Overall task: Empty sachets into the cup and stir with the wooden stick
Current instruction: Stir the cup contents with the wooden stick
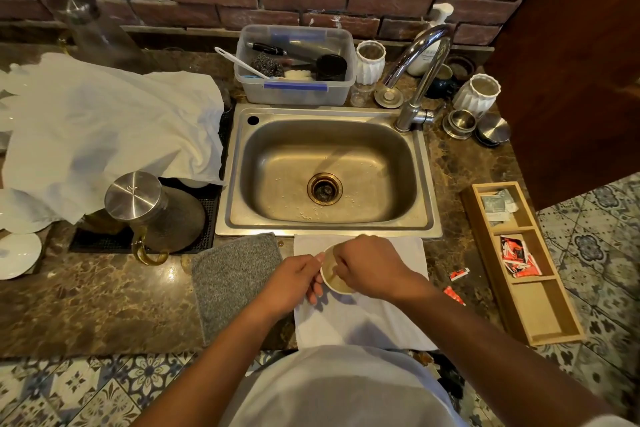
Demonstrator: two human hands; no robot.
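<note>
Cup (337,282) small, light, tippy: left hand (294,279) grips its side; right hand (367,267) pinches thin stick (331,277), likely brittle, near top.

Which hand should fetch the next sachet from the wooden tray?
Right, probably. The wooden tray with red sachets lies on that side, nearer the right hand. The left hand holds the cup and should keep steadying it.

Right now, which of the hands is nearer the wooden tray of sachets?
Right. The right hand is over the cup, on the side toward the wooden tray at the counter's right edge. The left hand holds the cup's far side, further from the tray.
</note>
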